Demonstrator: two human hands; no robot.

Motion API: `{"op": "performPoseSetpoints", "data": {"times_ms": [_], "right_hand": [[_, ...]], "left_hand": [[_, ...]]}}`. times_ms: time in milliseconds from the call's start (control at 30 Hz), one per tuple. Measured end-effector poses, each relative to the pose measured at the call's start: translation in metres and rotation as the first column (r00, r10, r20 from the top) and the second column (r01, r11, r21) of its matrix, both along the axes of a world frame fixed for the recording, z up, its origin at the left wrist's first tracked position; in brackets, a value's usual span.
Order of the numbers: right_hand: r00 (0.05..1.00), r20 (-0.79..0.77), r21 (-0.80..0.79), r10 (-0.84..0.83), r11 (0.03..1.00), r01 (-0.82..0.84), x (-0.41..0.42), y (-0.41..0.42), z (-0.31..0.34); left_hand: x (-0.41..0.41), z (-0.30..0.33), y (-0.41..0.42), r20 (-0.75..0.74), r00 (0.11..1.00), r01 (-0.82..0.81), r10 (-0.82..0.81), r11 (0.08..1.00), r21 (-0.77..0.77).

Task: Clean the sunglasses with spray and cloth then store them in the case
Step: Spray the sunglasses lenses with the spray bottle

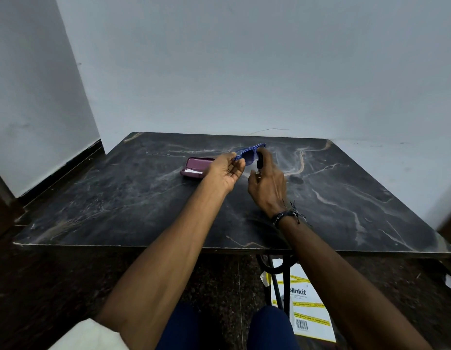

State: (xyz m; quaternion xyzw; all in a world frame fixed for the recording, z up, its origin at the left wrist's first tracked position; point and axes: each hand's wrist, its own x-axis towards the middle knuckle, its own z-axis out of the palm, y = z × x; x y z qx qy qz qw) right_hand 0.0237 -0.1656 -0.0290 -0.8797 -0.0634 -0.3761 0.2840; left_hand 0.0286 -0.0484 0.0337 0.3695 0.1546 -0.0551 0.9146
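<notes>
Blue-framed sunglasses point(249, 154) with dark lenses are lifted above the black marble table point(143, 198). My left hand point(225, 170) pinches their left end. My right hand point(267, 183) grips a small spray bottle with a black nozzle point(259, 160), its top close to the right lens and my forefinger on top of it. A purple glasses case point(195, 169) lies open on the table just left of my left hand, with something white inside. I see no separate cloth on the table.
A white wall rises just behind the table's far edge. Under the near edge, a white and yellow printed bag point(307, 311) lies on the floor beside the table's black metal leg point(276, 286).
</notes>
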Motion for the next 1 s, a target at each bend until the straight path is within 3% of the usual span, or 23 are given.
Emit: {"op": "performPoseSetpoints", "data": {"times_ms": [300,567,767,1000], "right_hand": [[0.999,0.033,0.001,0.031,1.000,-0.031,-0.002,-0.005,0.005],[0.999,-0.030,0.150,-0.045,0.987,0.049,0.011,-0.030,0.016],[0.993,-0.094,0.092,-0.066,0.993,0.075,0.011,-0.036,0.009],[0.995,-0.049,0.074,-0.091,0.993,0.094,0.013,-0.035,0.001]], "left_hand": [[-0.004,0.001,-0.001,-0.006,1.000,0.000,0.000,1.000,-0.001],[-0.006,0.000,0.005,-0.021,0.999,0.040,-0.040,0.999,0.028],[-0.010,0.001,0.005,-0.023,0.997,0.073,-0.073,0.997,0.034],[-0.012,0.002,0.003,-0.036,0.996,0.083,-0.081,0.996,0.031]]}}
